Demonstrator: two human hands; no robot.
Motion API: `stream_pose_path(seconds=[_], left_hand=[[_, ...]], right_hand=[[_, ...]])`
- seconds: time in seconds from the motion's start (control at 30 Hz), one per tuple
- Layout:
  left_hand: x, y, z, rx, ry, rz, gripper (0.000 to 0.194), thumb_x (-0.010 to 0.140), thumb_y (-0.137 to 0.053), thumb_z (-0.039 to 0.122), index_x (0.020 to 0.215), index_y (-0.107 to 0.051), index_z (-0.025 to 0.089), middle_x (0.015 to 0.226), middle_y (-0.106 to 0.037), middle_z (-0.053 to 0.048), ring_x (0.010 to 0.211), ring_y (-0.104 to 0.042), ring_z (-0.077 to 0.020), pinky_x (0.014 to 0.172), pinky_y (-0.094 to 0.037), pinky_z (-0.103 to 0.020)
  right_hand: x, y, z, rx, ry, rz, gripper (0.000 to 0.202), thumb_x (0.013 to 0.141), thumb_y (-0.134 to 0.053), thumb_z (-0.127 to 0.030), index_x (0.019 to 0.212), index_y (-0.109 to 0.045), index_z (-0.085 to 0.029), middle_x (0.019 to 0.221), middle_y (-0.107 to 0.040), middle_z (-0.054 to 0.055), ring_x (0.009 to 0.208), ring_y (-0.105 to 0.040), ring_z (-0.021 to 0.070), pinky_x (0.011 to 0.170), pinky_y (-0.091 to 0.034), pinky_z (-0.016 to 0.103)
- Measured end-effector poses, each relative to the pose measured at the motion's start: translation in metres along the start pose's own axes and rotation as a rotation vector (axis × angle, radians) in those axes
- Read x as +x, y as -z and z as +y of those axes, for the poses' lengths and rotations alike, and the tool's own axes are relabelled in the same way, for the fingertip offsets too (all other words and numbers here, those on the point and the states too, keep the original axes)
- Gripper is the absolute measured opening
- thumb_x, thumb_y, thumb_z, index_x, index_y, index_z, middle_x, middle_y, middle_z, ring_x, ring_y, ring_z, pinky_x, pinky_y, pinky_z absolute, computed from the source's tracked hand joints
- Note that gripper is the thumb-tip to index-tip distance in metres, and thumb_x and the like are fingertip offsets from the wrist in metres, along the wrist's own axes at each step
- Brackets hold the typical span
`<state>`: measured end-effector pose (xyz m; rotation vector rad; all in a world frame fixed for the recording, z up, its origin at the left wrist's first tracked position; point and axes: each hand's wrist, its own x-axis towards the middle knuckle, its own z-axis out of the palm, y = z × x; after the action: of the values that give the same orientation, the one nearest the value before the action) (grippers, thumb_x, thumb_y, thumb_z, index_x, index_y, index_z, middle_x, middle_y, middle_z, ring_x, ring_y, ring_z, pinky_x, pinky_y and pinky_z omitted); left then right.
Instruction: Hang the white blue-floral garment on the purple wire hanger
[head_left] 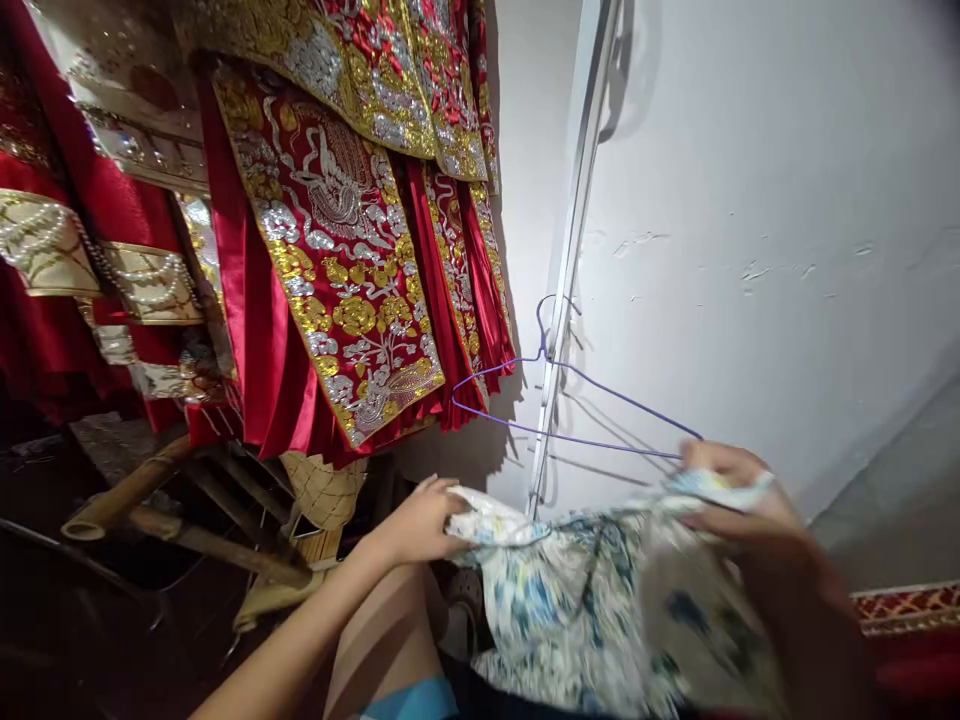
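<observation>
A white garment with a blue and green floral print (555, 600) hangs between my hands, low in the view. My left hand (431, 522) is closed on its upper left edge. At the upper right edge, my right hand (739, 490) grips the cloth and is somewhat blurred. A thin purple hanger (600, 443) stands above the garment, its right end reaching my right hand. Whether those fingers also hold the hanger I cannot make out. The hanger's hook is up by a white metal strip on the wall.
Red costumes with gold and silver embroidery (352, 250) hang at the upper left. Below them are bamboo poles (217, 545) and a woven basket-like thing (326, 490). The pale wall (750, 200) carries a vertical metal strip (574, 230). Red patterned cloth (907, 605) lies far right.
</observation>
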<state>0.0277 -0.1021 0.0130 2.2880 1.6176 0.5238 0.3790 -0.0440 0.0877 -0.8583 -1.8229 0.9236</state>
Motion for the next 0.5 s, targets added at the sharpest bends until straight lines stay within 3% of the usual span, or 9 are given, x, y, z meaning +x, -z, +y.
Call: stream_pose_path(seconds=[0.07, 0.13, 0.17, 0.27, 0.37, 0.43, 0.5], left_hand=[[-0.004, 0.020, -0.008, -0.118, -0.033, 0.114, 0.011, 0.076, -0.066, 0.025, 0.079, -0.076, 0.023, 0.107, -0.074, -0.011, 0.120, -0.058, -0.0339, 0.110, -0.035, -0.050], [-0.003, 0.038, -0.013, -0.262, -0.064, 0.187, 0.022, 0.076, -0.057, 0.019, 0.083, -0.078, 0.023, 0.110, -0.074, -0.009, 0.119, -0.060, -0.0294, 0.109, -0.038, -0.044], [-0.001, 0.046, -0.016, -0.323, -0.058, 0.210, 0.025, 0.076, -0.055, 0.019, 0.085, -0.078, 0.023, 0.111, -0.074, -0.008, 0.119, -0.060, -0.0285, 0.109, -0.038, -0.043], [0.010, 0.060, -0.034, -0.462, 0.063, 0.247, 0.027, 0.081, -0.054, 0.035, 0.078, -0.075, 0.019, 0.091, -0.074, -0.008, 0.101, -0.065, -0.0295, 0.097, -0.047, -0.043], [0.026, 0.067, -0.058, -0.557, 0.223, 0.283, 0.040, 0.081, -0.052, 0.051, 0.063, -0.062, 0.017, 0.063, -0.064, -0.005, 0.073, -0.061, -0.0261, 0.073, -0.051, -0.038], [0.037, 0.070, -0.070, -0.577, 0.234, 0.288, 0.041, 0.080, -0.052, 0.055, 0.065, -0.059, 0.018, 0.065, -0.065, -0.005, 0.076, -0.061, -0.0268, 0.075, -0.050, -0.038], [0.050, 0.073, -0.073, -0.587, 0.190, 0.332, 0.040, 0.083, -0.050, 0.054, 0.073, -0.062, 0.018, 0.079, -0.070, -0.008, 0.092, -0.062, -0.0295, 0.086, -0.048, -0.040]], right_hand=[[0.024, -0.025, -0.001, -0.089, 0.078, 0.004, 0.017, 0.074, -0.069, -0.042, 0.077, -0.061, -0.027, 0.075, -0.064, 0.005, 0.069, -0.062, 0.0228, 0.064, -0.046, 0.034], [0.041, -0.050, 0.010, -0.195, 0.091, 0.066, 0.030, 0.081, -0.061, -0.037, 0.109, -0.065, -0.028, 0.110, -0.069, 0.008, 0.101, -0.064, 0.0269, 0.083, -0.048, 0.036], [0.047, -0.059, 0.019, -0.233, 0.080, 0.060, 0.032, 0.083, -0.058, -0.038, 0.113, -0.065, -0.026, 0.113, -0.069, 0.008, 0.105, -0.063, 0.0275, 0.086, -0.047, 0.037], [0.054, -0.072, 0.046, -0.294, 0.023, 0.035, 0.023, 0.088, -0.049, -0.039, 0.087, -0.065, -0.022, 0.086, -0.068, 0.005, 0.082, -0.062, 0.0237, 0.075, -0.046, 0.032], [0.050, -0.069, 0.051, -0.296, -0.040, 0.143, 0.026, 0.087, -0.051, -0.039, 0.069, -0.053, -0.021, 0.065, -0.055, -0.001, 0.063, -0.049, 0.0172, 0.059, -0.036, 0.027], [0.047, -0.069, 0.044, -0.283, -0.089, 0.198, 0.029, 0.085, -0.054, -0.039, 0.063, -0.047, -0.021, 0.060, -0.046, -0.003, 0.059, -0.041, 0.0148, 0.055, -0.030, 0.026], [0.046, -0.074, 0.036, -0.266, -0.132, 0.234, 0.031, 0.082, -0.055, -0.038, 0.059, -0.043, -0.021, 0.057, -0.042, -0.004, 0.058, -0.039, 0.0138, 0.056, -0.029, 0.026]])
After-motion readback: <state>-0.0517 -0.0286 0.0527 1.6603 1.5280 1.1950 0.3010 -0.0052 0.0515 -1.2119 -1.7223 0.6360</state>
